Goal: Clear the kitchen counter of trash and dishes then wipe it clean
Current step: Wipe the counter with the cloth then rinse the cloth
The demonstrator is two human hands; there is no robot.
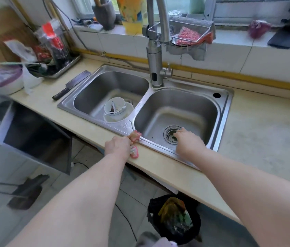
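Here the beige counter (265, 131) runs from left to right, and a steel sink (227, 111) with two basins is set into it. A tall faucet (155, 56) stands at the back, between the two basins. Below the front edge of the counter stands a black bin (152, 207) with trash (174, 211) inside. White dishes (116, 109) lie stacked in the left basin (105, 86), and the top one has dark remains in it. A knife (71, 85) with a dark handle lies on the counter, just beside the left rim of the sink. The left hand (118, 145) is closed around a pink cloth (135, 136) and holds it on the front rim of the sink. The right hand (188, 141) is down in the right basin (185, 107). Its bent fingertips touch the strainer (170, 138) in the drain, but I cannot tell if they grip it.
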